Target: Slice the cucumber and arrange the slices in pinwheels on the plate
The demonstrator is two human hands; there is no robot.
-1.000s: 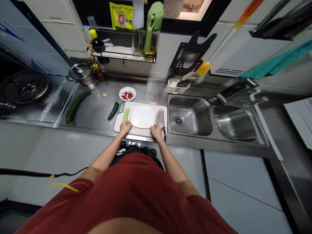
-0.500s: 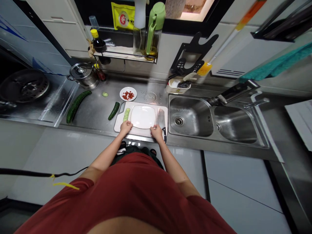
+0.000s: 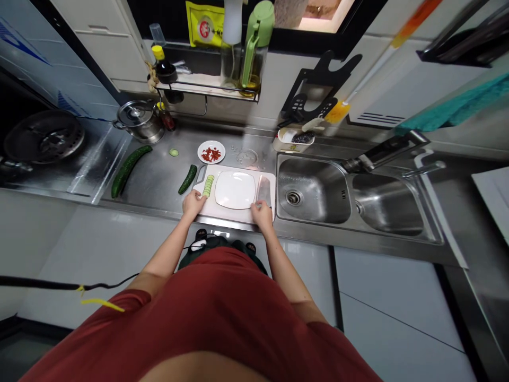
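A white square plate (image 3: 235,190) rests on the pale cutting board (image 3: 226,213). Left of the plate lies a row of cucumber slices (image 3: 208,185), and my left hand (image 3: 193,204) is at its lower end, fingers closed; what they hold, if anything, is too small to make out. My right hand (image 3: 262,214) is closed near the plate's lower right corner, over the handle end of the knife (image 3: 264,189); whether it grips anything is unclear. A piece of cucumber (image 3: 187,179) lies just left of the board.
A small plate of red pieces (image 3: 211,152) sits behind the board. A long cucumber (image 3: 129,171) and a steel pot (image 3: 140,121) are at the left, with a pan (image 3: 44,137) farther over. The double sink (image 3: 314,188) is at the right.
My left hand has moved left, off the plate to the cucumber slices. My right hand has shifted slightly right, away from the plate's edge and over the knife's handle.
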